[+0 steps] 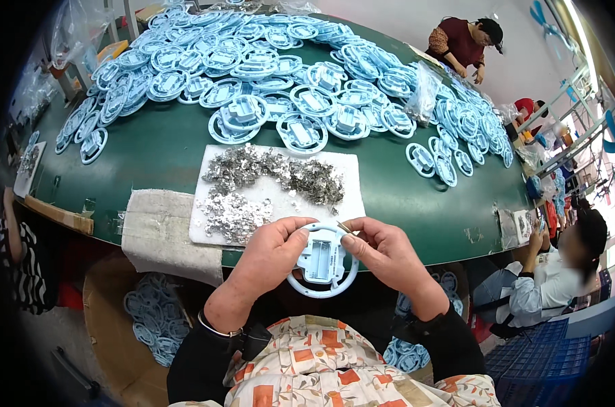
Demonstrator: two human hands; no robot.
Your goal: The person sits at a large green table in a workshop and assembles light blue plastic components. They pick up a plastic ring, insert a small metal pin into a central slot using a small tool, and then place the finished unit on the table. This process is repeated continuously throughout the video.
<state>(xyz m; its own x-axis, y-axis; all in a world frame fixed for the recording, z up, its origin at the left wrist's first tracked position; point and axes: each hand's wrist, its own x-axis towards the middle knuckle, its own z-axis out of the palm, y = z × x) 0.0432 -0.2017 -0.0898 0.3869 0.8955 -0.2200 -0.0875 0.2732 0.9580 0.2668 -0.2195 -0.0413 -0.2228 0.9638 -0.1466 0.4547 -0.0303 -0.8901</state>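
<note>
Between my two hands is a light-blue plastic ring-shaped housing (pixel 319 261) with a rectangular battery compartment in its middle. My left hand (pixel 270 252) is closed on its upper left rim, thumb on top. My right hand (pixel 387 252) pinches the upper right, its thumb pressed on the housing and the fingers behind; a thin metal piece (pixel 343 227) shows by the fingertips, too small to name surely. Just beyond my hands lies a white board (pixel 348 203) with piles of small silvery metal pieces (pixel 236 216) and darker ones (pixel 314 180).
A large heap of similar blue housings (pixel 219 57) covers the far side of the green table (pixel 402 217). A folded cloth (pixel 159 220) hangs over the near edge. Cardboard boxes (pixel 110 332) of blue parts stand below. Other people work at the right (pixel 525 281) and far right (pixel 460 44).
</note>
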